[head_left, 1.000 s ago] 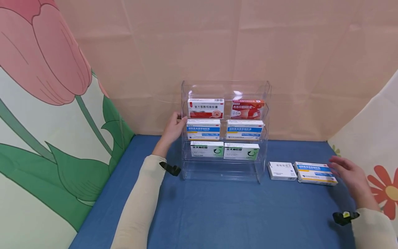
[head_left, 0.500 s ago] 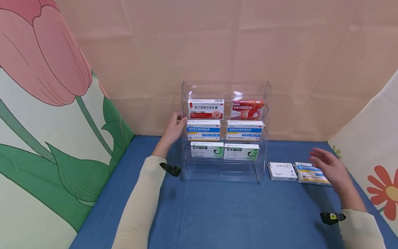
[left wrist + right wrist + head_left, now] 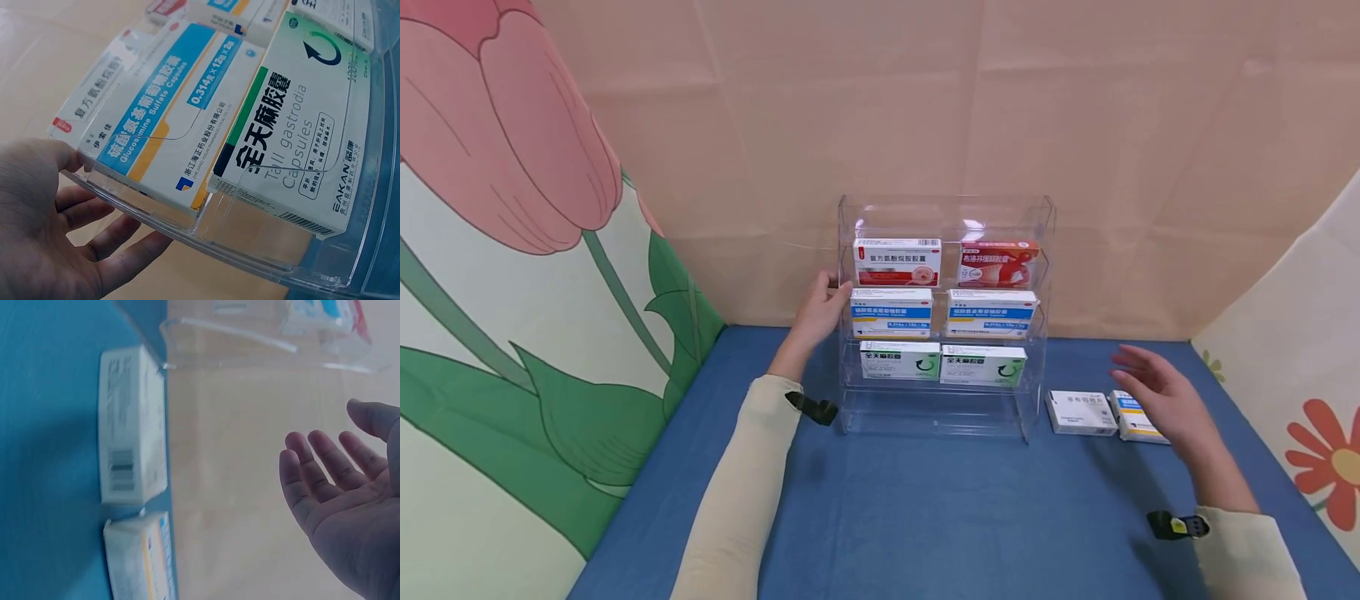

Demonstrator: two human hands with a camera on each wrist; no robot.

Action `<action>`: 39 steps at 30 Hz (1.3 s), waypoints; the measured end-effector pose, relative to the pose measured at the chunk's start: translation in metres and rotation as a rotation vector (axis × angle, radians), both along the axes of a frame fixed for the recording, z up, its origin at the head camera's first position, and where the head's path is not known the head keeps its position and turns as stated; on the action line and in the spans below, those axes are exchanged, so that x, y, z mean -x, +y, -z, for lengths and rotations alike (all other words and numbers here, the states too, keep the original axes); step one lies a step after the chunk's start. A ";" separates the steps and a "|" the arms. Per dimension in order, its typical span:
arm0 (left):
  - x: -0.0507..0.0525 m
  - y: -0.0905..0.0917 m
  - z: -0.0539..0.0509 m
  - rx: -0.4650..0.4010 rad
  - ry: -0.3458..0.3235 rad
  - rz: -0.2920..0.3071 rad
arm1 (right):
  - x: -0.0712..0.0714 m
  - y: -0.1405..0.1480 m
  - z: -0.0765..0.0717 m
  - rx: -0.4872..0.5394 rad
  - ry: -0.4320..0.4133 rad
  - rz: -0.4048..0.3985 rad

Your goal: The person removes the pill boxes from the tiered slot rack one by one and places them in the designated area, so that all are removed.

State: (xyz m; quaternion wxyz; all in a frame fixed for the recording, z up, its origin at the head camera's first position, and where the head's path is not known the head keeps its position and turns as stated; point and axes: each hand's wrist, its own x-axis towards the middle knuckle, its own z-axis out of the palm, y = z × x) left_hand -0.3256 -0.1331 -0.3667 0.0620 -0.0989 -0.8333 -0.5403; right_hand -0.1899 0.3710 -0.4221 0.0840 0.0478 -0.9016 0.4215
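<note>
L grip point(image 3: 816, 315) pinches rack point(image 3: 939, 317) at 9 o'clk; R grip point(image 3: 1171, 407) spread. White box point(image 3: 1081, 413), rack's 4 o'clk: prob. light, crushable; I'd take ends.

I have the rack point(image 3: 925, 402) on the surface point(image 3: 925, 517), in front of the backdrop point(image 3: 925, 100). In its tiers the upper-left box point(image 3: 897, 262) and upper-right box point(image 3: 998, 264) sit apart; below them, the middle-left box point(image 3: 891, 314) and middle-right box point(image 3: 992, 314), also apart; below those, the lower-left box point(image 3: 899, 361) just beside the lower-right box point(image 3: 982, 366). My left hand point(image 3: 818, 312) is at the rack's left side, level with the middle pair. Right of the rack, the inner box point(image 3: 1081, 413) lies on the surface, the outer box point(image 3: 1138, 417) just beside it, rightward. My right hand point(image 3: 1172, 408) hovers partly in front of the outer box.
</note>
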 end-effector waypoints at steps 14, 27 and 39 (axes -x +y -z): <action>0.000 0.000 0.000 -0.002 0.009 -0.002 | 0.000 -0.044 -0.021 -0.006 0.017 -0.019; 0.001 0.000 0.001 0.002 0.008 -0.004 | 0.005 -0.072 -0.029 0.016 0.063 -0.078; 0.001 0.000 0.001 -0.011 0.011 -0.003 | 0.013 -0.090 -0.030 0.015 0.081 -0.126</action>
